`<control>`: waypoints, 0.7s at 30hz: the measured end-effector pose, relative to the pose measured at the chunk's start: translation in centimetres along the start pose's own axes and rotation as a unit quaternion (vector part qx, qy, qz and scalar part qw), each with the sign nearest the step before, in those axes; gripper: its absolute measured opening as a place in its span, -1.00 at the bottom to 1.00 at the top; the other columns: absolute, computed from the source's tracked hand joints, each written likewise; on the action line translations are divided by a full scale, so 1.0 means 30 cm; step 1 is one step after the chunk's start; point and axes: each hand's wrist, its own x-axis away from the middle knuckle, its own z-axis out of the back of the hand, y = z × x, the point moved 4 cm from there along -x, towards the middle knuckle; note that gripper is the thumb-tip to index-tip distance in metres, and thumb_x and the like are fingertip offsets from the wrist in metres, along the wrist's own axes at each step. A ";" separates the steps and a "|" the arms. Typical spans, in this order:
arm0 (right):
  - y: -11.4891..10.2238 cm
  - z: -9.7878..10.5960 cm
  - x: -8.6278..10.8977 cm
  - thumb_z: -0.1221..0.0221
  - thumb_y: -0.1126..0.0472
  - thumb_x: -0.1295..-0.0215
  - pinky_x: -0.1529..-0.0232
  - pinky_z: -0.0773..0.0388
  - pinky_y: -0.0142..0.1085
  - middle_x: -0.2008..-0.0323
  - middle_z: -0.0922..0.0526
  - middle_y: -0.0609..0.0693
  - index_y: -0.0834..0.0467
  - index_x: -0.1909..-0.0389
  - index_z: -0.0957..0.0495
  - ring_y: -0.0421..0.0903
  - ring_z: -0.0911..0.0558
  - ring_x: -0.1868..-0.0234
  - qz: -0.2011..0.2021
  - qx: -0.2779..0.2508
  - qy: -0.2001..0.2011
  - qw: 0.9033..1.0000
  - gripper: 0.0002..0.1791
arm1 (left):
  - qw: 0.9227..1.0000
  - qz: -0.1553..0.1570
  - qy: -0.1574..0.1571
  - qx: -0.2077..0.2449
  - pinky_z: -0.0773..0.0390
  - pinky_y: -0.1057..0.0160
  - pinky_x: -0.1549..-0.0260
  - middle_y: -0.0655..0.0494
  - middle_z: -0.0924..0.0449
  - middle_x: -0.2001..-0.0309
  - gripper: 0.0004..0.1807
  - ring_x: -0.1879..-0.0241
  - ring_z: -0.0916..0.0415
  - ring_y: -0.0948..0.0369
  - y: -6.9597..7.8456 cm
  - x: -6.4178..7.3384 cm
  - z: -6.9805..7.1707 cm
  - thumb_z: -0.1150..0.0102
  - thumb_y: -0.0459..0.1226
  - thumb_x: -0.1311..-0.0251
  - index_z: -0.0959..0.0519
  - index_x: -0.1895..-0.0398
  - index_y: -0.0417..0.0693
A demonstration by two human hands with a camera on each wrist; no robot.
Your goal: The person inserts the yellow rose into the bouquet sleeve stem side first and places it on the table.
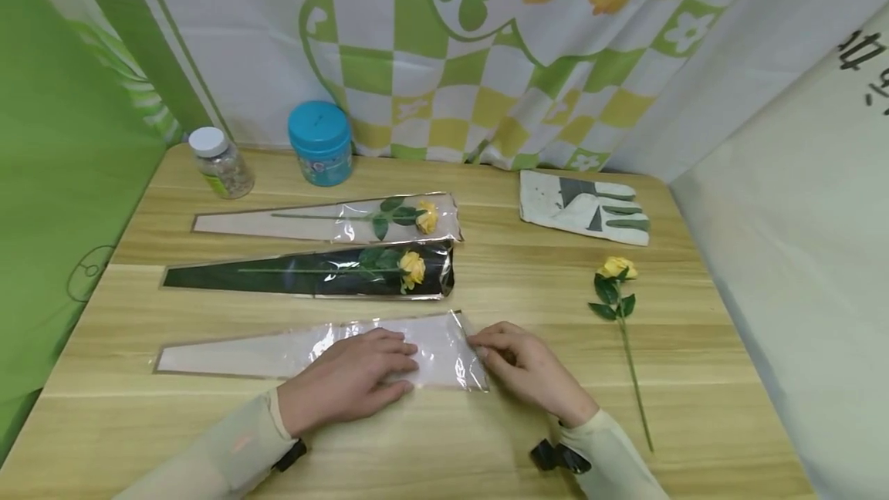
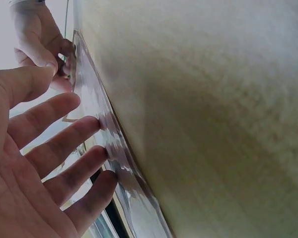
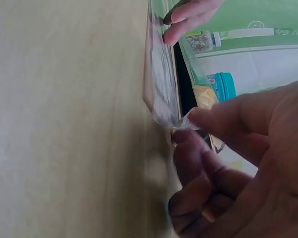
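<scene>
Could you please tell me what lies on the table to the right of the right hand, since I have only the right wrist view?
Observer: The head view shows a yellow rose lying there outside any wrapping, its stem running toward the person, to the right of the right hand.
Operator: Thank you; does anything lie beyond it, farther from the person?
Observer: Yes, a white and grey glove, lying flat with its fingers pointing to the right.
Operator: And which way does the piece being pinched point, please?
Observer: The pale sleeve tapers to the person's left, so its narrow end lies well past the left hand.
</scene>
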 end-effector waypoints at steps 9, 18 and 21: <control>-0.004 0.010 -0.023 -0.35 0.35 -0.29 0.52 -0.54 -0.38 0.36 -0.67 -0.21 0.01 0.18 -0.76 -0.13 -0.53 0.47 -0.020 -0.040 0.078 0.996 -0.81 | 1.000 0.013 0.010 -0.020 -0.60 0.09 -0.11 0.14 -0.66 -0.07 -0.67 -0.11 -0.51 0.13 0.020 -0.035 0.004 -0.20 -0.02 -0.40 -0.74 0.01 0.00; -0.047 0.001 -0.047 -0.46 0.34 -0.15 0.43 -0.67 -0.33 0.40 -0.70 -0.21 0.01 0.33 -0.71 -0.14 -0.64 0.42 -0.047 -0.045 0.111 0.992 -0.82 | 0.905 0.176 0.082 0.378 -0.73 0.21 0.12 0.07 -0.74 0.26 -0.79 0.24 -0.68 0.21 -0.005 -0.125 -0.036 -0.27 -0.23 -0.38 -0.74 0.15 -0.21; -0.052 -0.012 -0.046 -0.47 0.33 -0.16 0.42 -0.69 -0.33 0.41 -0.70 -0.21 0.02 0.33 -0.70 -0.14 -0.65 0.42 -0.047 -0.049 0.115 0.991 -0.82 | 0.754 0.262 0.103 0.594 -0.76 0.19 0.14 -0.14 -0.74 0.25 -0.75 0.26 -0.73 0.10 -0.008 -0.153 -0.084 -0.31 -0.31 -0.34 -0.66 0.07 -0.38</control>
